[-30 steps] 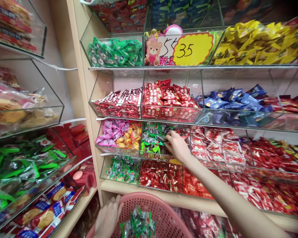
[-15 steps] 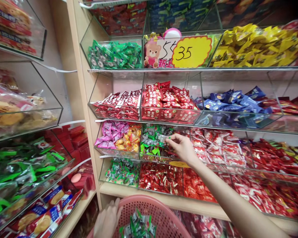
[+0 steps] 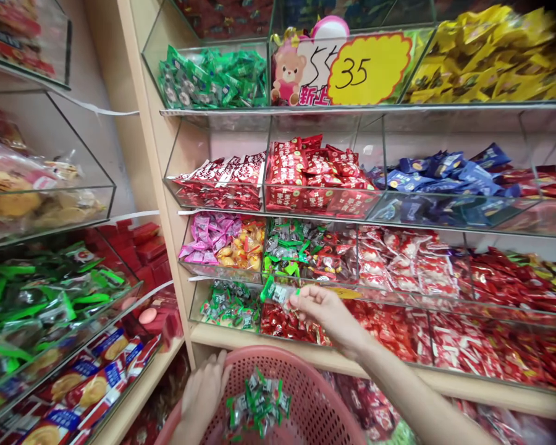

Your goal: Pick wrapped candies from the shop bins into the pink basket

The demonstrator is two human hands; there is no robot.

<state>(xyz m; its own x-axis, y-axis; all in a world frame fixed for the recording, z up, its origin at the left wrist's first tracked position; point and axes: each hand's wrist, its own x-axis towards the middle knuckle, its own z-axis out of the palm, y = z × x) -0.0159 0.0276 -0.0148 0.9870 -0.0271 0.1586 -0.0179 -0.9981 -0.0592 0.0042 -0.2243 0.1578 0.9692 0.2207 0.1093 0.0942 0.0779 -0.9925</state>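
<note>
My right hand [image 3: 322, 312] pinches a small candy in a clear and green wrapper [image 3: 278, 292], held in front of the lower bins and above the basket. At the bottom, my left hand [image 3: 204, 388] grips the left rim of a pink perforated plastic basket [image 3: 301, 364]; its fingertips curl over the edge. Inside the basket lies a heap of green-wrapped candies [image 3: 259, 402]. Similar green candies [image 3: 285, 244] fill a clear bin on the shelf just above my right hand.
Clear bins rise in tiers, holding red packets [image 3: 315, 173], blue packets [image 3: 445, 176] and yellow packets [image 3: 495, 55]. A price sign [image 3: 370, 69] stands on an upper shelf. To the left, another rack holds wrapped biscuits [image 3: 74, 395]. A wooden shelf edge [image 3: 217, 337] runs behind the basket.
My right hand has come down and slightly left, out of the green candy bin, with a candy between its fingers. My left hand stays on the basket rim. The view has shifted slightly.
</note>
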